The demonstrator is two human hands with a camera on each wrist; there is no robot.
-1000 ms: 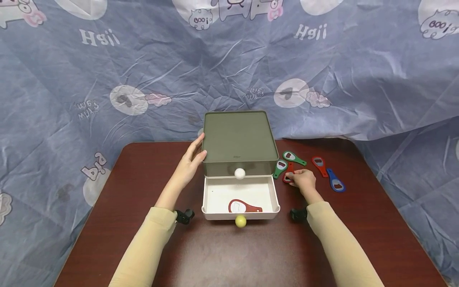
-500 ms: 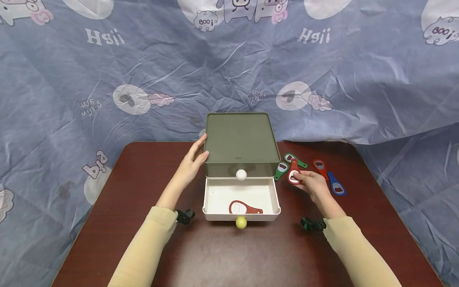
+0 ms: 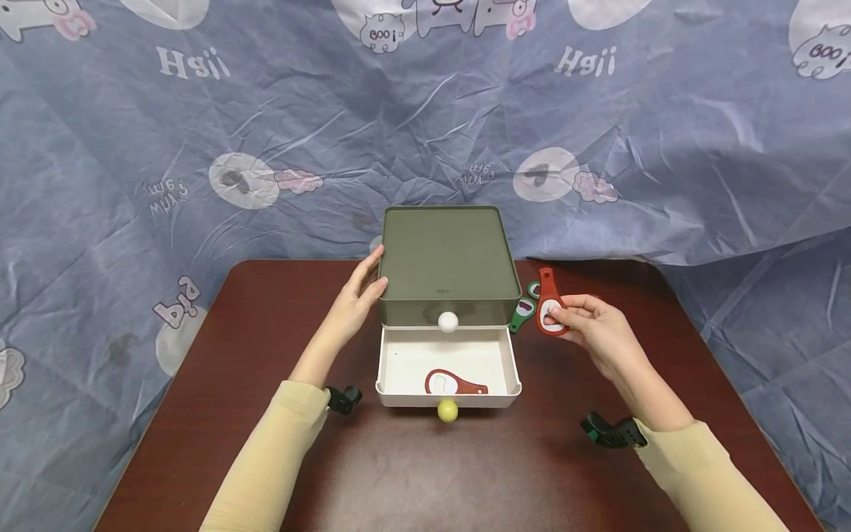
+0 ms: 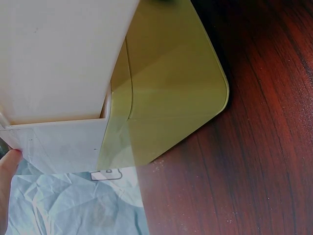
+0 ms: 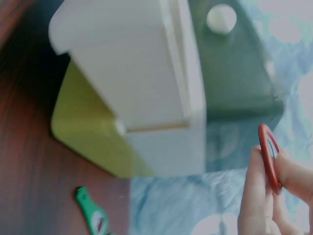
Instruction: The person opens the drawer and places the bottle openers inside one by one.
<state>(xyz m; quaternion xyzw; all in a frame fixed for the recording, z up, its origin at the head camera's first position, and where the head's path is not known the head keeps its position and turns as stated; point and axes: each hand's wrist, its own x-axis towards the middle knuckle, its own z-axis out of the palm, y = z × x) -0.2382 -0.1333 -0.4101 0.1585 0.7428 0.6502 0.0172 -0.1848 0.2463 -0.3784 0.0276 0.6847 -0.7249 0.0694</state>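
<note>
My right hand [image 3: 601, 329] pinches a red bottle opener [image 3: 548, 290] by its round head, thumb on its white face, narrow end pointing up. In the right wrist view this opener [image 5: 267, 154] is seen edge-on between thumb and fingers. Against the left side of a small drawer box [image 3: 448, 251] with a dark green top rests my left hand [image 3: 352, 303], its fingers extended. The box's lower white drawer [image 3: 405, 362] is pulled out, and another red bottle opener [image 3: 470, 387] lies in it near the front.
Two green bottle openers [image 3: 523, 310] lie right of the box, one partly covered by the held opener. A white knob [image 3: 448, 322] marks the upper drawer, a yellow knob [image 3: 448, 411] the lower. A printed cloth [image 3: 372, 133] hangs behind the dark red table [image 3: 279, 310].
My right hand has picked the red bottle opener up from the table and drawn it toward me and rightward, now covering the red and blue openers behind. My left hand stays put.
</note>
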